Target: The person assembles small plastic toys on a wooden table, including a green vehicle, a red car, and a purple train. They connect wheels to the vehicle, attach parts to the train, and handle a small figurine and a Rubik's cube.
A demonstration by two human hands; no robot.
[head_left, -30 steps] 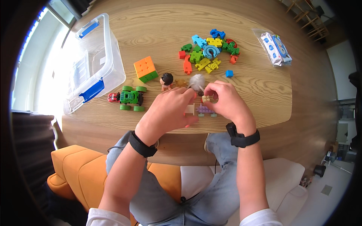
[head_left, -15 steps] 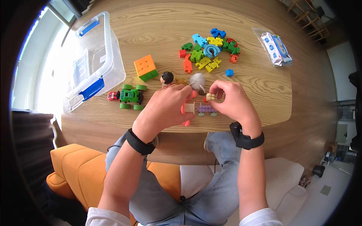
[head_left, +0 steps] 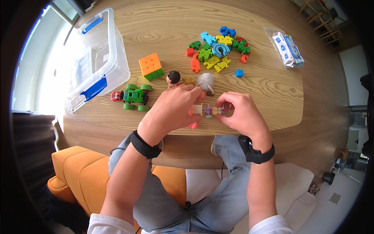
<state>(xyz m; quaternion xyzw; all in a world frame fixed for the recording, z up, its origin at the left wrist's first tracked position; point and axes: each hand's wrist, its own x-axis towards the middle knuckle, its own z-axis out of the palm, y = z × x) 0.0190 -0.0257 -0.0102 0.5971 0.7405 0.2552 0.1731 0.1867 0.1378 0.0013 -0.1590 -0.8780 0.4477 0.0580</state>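
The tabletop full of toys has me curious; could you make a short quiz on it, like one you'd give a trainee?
1. True or false: the green toy truck lies to the left of the fluffy white toy.
2. What colour are the latches on the clear bin?
A. Red
B. Blue
C. Yellow
3. Which hand has its thumb and forefinger at the small cream piece?

Key:
1. True.
2. B, blue.
3. The right hand.
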